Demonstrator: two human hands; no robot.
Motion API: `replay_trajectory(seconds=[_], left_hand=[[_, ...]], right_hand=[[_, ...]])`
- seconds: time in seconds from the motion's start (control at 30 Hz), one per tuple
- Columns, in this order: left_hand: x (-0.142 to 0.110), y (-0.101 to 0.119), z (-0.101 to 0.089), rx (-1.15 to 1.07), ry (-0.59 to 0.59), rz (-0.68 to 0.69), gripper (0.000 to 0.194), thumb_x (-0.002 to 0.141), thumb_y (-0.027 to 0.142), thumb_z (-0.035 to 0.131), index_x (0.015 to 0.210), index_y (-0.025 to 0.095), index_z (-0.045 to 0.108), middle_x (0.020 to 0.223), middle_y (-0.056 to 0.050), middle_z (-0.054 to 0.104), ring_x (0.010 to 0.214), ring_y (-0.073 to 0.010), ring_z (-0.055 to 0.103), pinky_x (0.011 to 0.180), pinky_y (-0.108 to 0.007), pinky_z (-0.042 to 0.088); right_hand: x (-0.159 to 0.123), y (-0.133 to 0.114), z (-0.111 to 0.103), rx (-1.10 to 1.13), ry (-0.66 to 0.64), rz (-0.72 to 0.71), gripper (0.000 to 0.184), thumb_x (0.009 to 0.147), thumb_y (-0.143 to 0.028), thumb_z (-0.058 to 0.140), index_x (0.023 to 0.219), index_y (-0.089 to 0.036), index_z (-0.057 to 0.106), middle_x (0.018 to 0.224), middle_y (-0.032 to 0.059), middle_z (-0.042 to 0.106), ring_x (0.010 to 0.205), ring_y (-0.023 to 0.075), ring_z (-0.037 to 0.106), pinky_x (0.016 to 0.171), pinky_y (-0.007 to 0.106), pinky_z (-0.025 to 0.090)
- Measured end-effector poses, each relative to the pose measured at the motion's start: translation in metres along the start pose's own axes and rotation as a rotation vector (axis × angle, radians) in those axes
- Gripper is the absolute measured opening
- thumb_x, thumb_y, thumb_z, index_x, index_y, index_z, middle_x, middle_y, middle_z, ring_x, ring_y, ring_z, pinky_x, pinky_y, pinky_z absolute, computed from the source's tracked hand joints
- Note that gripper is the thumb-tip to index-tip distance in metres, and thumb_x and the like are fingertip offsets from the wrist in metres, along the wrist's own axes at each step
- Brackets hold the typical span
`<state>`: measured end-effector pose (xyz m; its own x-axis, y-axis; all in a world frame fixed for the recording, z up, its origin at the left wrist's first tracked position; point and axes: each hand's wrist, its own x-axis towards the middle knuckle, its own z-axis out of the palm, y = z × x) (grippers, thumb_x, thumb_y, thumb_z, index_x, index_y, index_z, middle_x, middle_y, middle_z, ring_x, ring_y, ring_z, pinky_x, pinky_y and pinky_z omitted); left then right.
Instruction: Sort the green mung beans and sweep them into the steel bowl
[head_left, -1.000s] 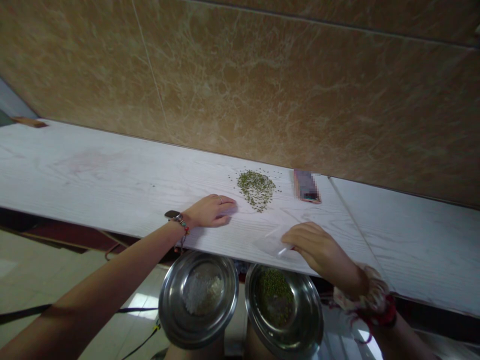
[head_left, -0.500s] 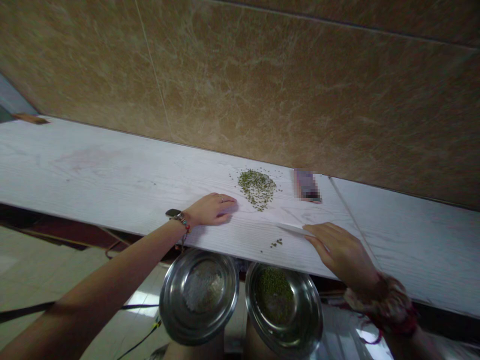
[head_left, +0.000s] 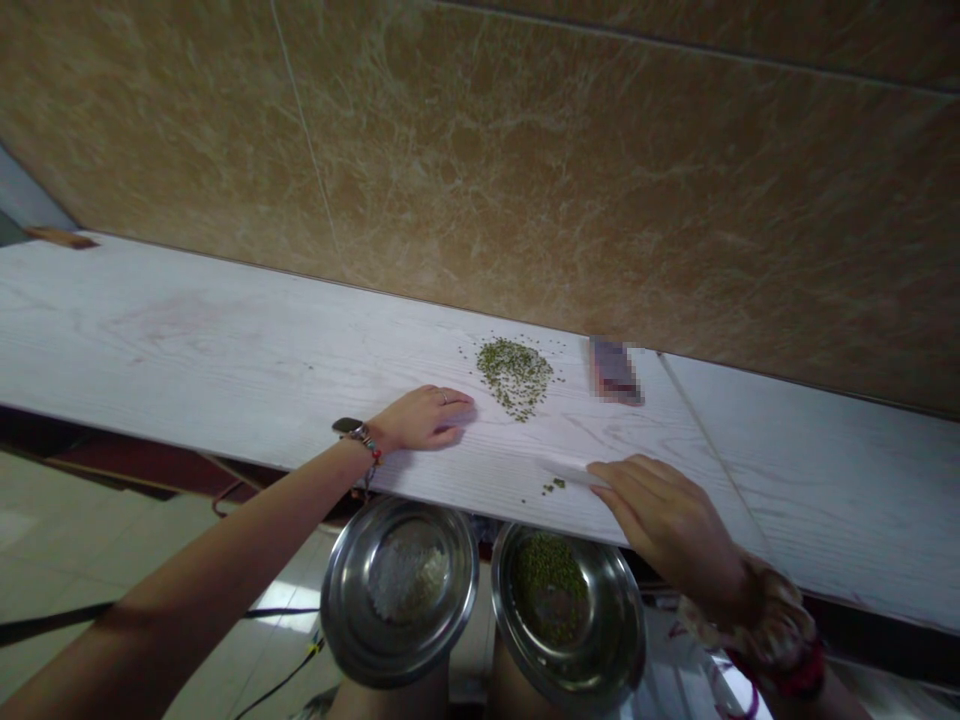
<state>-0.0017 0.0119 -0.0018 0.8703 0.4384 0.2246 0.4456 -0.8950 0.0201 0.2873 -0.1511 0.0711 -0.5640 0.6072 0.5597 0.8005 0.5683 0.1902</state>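
My left hand (head_left: 424, 418) rests flat on the white tabletop (head_left: 360, 340), fingers stretched out and holding nothing. Just right of its fingertips lies a spread pile of small green beans (head_left: 514, 375), which look like mung beans. My right hand (head_left: 667, 510) pinches a thin, pale, flat strip (head_left: 574, 472), perhaps a card, low over the table. The strip is blurred, and part of it is hidden by the fingers. Close to its edge, a few loose beans (head_left: 555, 485) lie near the front of the table.
Below the table edge, a left metal bowl (head_left: 337, 600) holds whitish grains and a right metal bowl (head_left: 630, 620) holds green beans. A pixelated object (head_left: 615, 370) lies by the tiled wall (head_left: 465, 180). A brown block (head_left: 61, 238) sits far left.
My right hand has moved left and slightly toward me with the pale strip, bringing it nearer the few loose beans. My left hand and the bean pile stay put.
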Motion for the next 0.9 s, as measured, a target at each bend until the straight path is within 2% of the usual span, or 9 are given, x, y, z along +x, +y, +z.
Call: replay_trajectory(seconds=[0.2, 0.37, 0.57, 0.77, 0.9], left_hand=[[0.000, 0.000, 0.000, 0.011, -0.001, 0.000, 0.034, 0.091, 0.034, 0.044, 0.118, 0.017, 0.054, 0.128, -0.011, 0.060, 0.112, -0.0215, 0.058, 0.094, -0.034, 0.044], [0.000, 0.000, 0.001, 0.000, 0.002, -0.008, 0.033, 0.091, 0.032, 0.044, 0.118, 0.017, 0.055, 0.129, -0.010, 0.059, 0.113, -0.0220, 0.057, 0.095, -0.035, 0.044], [0.001, 0.000, 0.002, 0.003, -0.003, -0.010, 0.034, 0.090, 0.032, 0.044, 0.118, 0.017, 0.055, 0.128, -0.010, 0.060, 0.112, -0.0215, 0.058, 0.095, -0.035, 0.044], [0.000, 0.000, 0.002, -0.008, 0.008, -0.008, 0.033, 0.090, 0.033, 0.045, 0.118, 0.018, 0.055, 0.129, -0.009, 0.060, 0.112, -0.0213, 0.058, 0.095, -0.035, 0.044], [0.000, 0.000, 0.002, -0.003, 0.003, -0.019, 0.033, 0.090, 0.033, 0.046, 0.118, 0.018, 0.055, 0.128, -0.009, 0.060, 0.112, -0.0214, 0.058, 0.094, -0.034, 0.044]], right_hand=[[0.003, 0.007, 0.009, -0.097, 0.026, 0.021, 0.027, 0.096, -0.019, 0.041, 0.086, -0.014, 0.066, 0.076, 0.0055, 0.071, 0.068, 0.0157, 0.060, 0.065, 0.029, 0.044], [0.000, 0.002, 0.014, 0.026, -0.047, 0.015, 0.028, 0.096, -0.017, 0.040, 0.085, -0.016, 0.066, 0.078, 0.0053, 0.072, 0.067, 0.0148, 0.061, 0.064, 0.029, 0.044], [-0.002, -0.004, 0.003, 0.124, -0.081, -0.008, 0.027, 0.095, -0.018, 0.040, 0.086, -0.017, 0.065, 0.076, 0.0045, 0.071, 0.064, 0.0143, 0.061, 0.062, 0.028, 0.046], [0.005, 0.002, 0.002, 0.120, -0.026, -0.022, 0.022, 0.094, -0.017, 0.043, 0.094, -0.014, 0.065, 0.080, 0.0064, 0.072, 0.072, 0.0154, 0.064, 0.068, 0.028, 0.048], [0.010, 0.006, 0.014, 0.262, -0.005, -0.075, 0.020, 0.093, -0.014, 0.044, 0.093, -0.015, 0.064, 0.082, 0.0049, 0.072, 0.077, 0.0148, 0.065, 0.072, 0.028, 0.049]])
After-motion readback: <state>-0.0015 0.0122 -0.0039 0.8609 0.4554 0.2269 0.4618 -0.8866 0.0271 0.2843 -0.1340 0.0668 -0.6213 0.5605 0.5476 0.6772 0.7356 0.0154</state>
